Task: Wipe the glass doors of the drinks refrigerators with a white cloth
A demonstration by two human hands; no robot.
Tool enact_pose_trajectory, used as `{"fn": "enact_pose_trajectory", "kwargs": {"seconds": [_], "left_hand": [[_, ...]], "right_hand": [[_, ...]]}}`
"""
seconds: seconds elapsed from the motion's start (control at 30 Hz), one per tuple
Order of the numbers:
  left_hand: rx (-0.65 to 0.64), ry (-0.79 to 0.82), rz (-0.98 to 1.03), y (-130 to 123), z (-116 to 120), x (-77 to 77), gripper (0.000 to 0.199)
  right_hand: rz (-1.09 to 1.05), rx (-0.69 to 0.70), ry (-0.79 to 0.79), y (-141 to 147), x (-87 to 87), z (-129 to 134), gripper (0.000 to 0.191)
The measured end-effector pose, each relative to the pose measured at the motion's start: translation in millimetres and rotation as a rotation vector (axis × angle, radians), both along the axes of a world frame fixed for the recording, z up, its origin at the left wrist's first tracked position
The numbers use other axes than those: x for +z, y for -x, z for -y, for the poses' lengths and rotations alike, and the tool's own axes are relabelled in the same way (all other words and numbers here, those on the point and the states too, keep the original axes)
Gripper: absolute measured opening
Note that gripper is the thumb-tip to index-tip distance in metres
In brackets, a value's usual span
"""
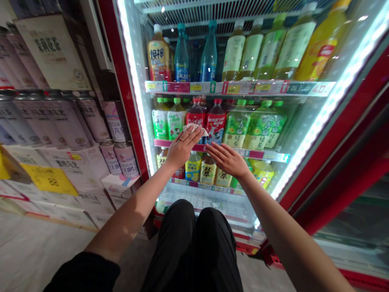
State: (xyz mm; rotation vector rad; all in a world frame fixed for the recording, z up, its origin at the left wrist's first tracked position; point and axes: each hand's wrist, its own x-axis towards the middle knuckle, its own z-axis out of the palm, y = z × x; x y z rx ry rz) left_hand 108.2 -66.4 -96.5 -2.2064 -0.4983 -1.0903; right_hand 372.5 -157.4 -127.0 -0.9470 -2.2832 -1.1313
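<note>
My left hand lies with its fingers stretched out over a crumpled white tissue, in front of red-labelled bottles on a fridge shelf. The tissue's edges show past the fingertips; the rest is under the hand. To the right, my right hand is flat, fingers extended and nothing in it, near the shelf's price strip. Both hands appear to rest on a clear pane before the bottles, though the pane itself is hard to make out. Green tea bottles stand behind, to the right.
The lit drinks fridge has a red frame and several bottle shelves. Stacked cartons and large cans stand at the left, with a yellow price sign. My knees are close to the fridge's bottom.
</note>
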Motion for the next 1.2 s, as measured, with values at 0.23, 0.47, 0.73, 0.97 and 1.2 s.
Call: {"fn": "enact_pose_trajectory", "kwargs": {"seconds": [0.23,0.47,0.73,0.97,1.2], "left_hand": [[0.023,-0.006,0.154,-13,-2,18.9,0.087],[0.010,-0.037,-0.047,-7,4,7.5,0.087],[0.047,0.003,0.148,-28,6,27.5,0.085],[-0.044,-0.065,-0.020,-29,11,9.6,0.085],[-0.022,-0.007,0.163,-30,7,22.3,0.087]], "right_hand": [[0.033,-0.003,-0.076,2,1.6,1,0.083],[0.012,0.017,-0.049,0,0.4,-1,0.086],[0.040,0.015,-0.020,0,3.2,2,0.085],[0.114,0.011,-0.001,-19,20.2,20,0.088],[-0.055,-0.096,-0.125,-37,15.0,26,0.085]]}}
